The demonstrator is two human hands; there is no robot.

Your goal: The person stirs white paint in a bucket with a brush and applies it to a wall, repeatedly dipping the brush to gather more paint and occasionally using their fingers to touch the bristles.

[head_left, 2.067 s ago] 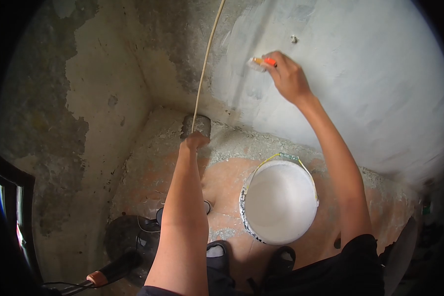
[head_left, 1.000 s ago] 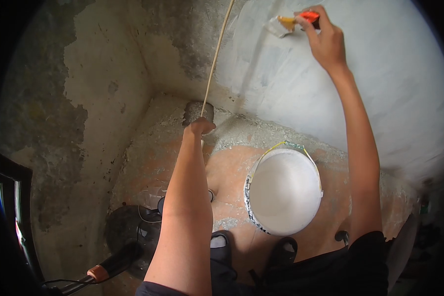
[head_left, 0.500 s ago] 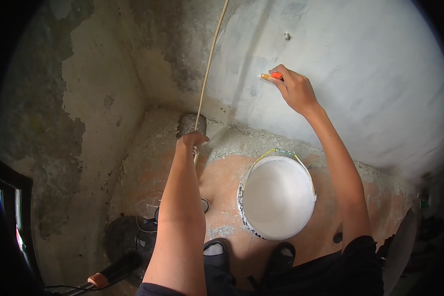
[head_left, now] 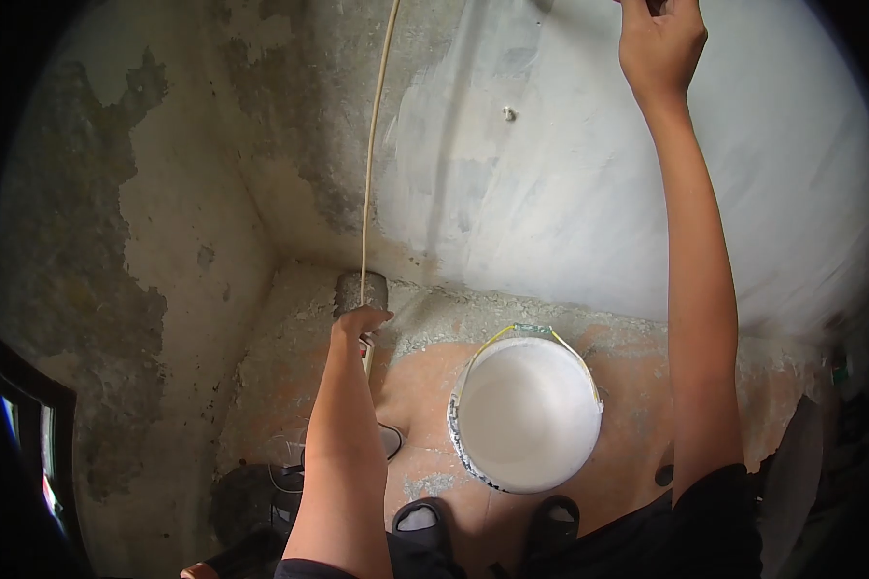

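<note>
Left grip (head_left: 362, 318) is clamped on the pale cord (head_left: 371, 154), which runs up from it past the top edge, while a pale piece with a small red spot (head_left: 366, 357) shows just below the fingers. Right grip (head_left: 661, 48) is at the top edge in front of the whitish wall (head_left: 570, 212), its fingertips cut off, so I cannot tell what it is clamped on, if anything. Between the forearms, a white bucket (head_left: 579, 386) with whitish contents stands on the stained floor (head_left: 420, 386), its yellow-and-green handle (head_left: 533, 329) leaning toward the wall.
</note>
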